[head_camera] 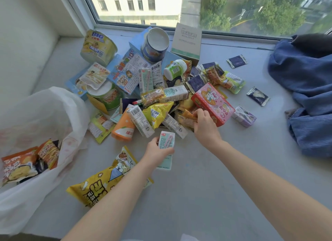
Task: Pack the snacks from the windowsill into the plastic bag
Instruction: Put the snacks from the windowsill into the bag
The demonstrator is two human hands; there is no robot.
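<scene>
My left hand (156, 152) is wrapped round a small drink carton (167, 141), fingers curled along its side, holding it just above the windowsill (206, 183) at the near edge of the snack pile. My right hand (206, 123) is further in, fingers closed on an orange snack packet (187, 115) that lies in the pile just beside the red and pink box (213, 104), my knuckles touching that box. The plastic bag (53, 105) sits open at the far left of the sill, white and crumpled, and inside it I can see an orange crisp packet (19, 166) with a smaller striped packet (48, 153) beside it. Between the bag and my left arm a big yellow popcorn bag (97, 185) lies flat on the sill, partly under my forearm. The rest of the snacks are heaped in the middle: cartons, foil sachets, a yellow noodle bowl (98, 46) on its side at the back, a white bottle (174, 69) tipped over. Off to the right a blue cloth (305, 82) is bunched up, well apart from the pile, with a couple of dark sachets loose between them
</scene>
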